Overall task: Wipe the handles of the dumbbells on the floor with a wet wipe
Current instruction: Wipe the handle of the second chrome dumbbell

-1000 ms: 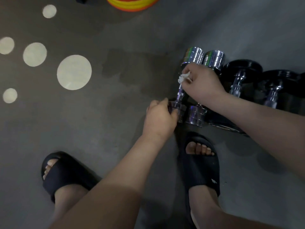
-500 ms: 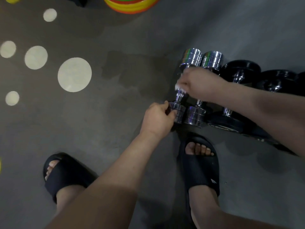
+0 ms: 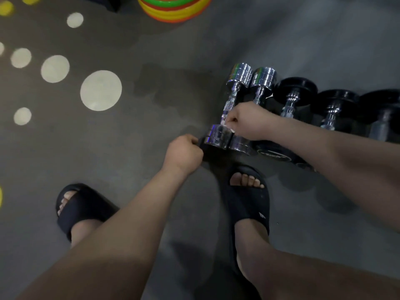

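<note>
Several dumbbells lie in a row on the grey floor. The leftmost chrome dumbbell (image 3: 232, 100) has its knurled handle showing above my right hand (image 3: 249, 121), which pinches a small white wet wipe (image 3: 227, 126) against the near end of that handle. My left hand (image 3: 183, 151), fingers curled, holds the near chrome head (image 3: 216, 137) of the same dumbbell from the left. A second chrome dumbbell (image 3: 263, 83) lies right beside it, partly hidden by my right hand. Black-plated dumbbells (image 3: 295, 93) continue to the right.
My feet in black slides (image 3: 249, 202) stand close to the dumbbells, the left slide (image 3: 84, 206) further out. A stack of coloured discs (image 3: 173, 7) sits at the top. Pale round spots (image 3: 100, 90) mark the floor on the left.
My right hand has slid the wipe down the handle from the far end to the near head. My left hand has stayed at the near head.
</note>
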`<state>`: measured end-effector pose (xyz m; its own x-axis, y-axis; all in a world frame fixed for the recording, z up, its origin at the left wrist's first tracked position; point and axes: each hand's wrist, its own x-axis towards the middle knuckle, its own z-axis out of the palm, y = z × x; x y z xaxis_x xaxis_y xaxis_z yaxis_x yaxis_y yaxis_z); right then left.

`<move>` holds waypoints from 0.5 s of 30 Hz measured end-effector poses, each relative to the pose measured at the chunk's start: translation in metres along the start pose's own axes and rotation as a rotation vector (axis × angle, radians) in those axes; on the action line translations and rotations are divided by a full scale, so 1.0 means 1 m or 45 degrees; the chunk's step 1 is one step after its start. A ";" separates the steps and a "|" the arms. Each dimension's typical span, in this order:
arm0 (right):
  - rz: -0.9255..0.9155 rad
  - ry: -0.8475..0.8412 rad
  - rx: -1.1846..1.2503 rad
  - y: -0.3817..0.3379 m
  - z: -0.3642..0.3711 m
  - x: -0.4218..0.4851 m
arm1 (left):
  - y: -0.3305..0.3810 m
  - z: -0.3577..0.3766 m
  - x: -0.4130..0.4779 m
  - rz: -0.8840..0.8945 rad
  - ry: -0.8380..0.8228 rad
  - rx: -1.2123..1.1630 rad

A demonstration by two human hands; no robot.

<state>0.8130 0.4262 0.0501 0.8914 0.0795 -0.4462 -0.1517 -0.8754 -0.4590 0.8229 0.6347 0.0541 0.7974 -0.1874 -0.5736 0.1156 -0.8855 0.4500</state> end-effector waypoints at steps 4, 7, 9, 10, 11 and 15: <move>0.170 0.083 0.269 0.000 -0.040 -0.037 | 0.018 -0.031 -0.032 0.095 0.095 0.010; 0.125 0.152 0.630 -0.019 -0.074 -0.066 | 0.043 -0.063 -0.064 0.238 0.211 0.034; 0.055 0.181 0.826 -0.039 -0.098 -0.089 | 0.064 -0.086 -0.089 0.313 0.255 0.070; 0.022 0.206 0.835 -0.049 -0.112 -0.102 | 0.076 -0.099 -0.102 0.342 0.268 0.111; -0.012 0.228 0.814 -0.060 -0.127 -0.117 | 0.089 -0.111 -0.116 0.374 0.275 0.160; -0.078 0.347 0.743 -0.090 -0.191 -0.174 | 0.144 -0.159 -0.167 0.531 0.286 0.428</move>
<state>0.7532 0.4002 0.3154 0.9706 -0.0701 -0.2302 -0.2360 -0.4635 -0.8541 0.8004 0.6065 0.3238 0.8453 -0.4874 -0.2188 -0.4007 -0.8493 0.3437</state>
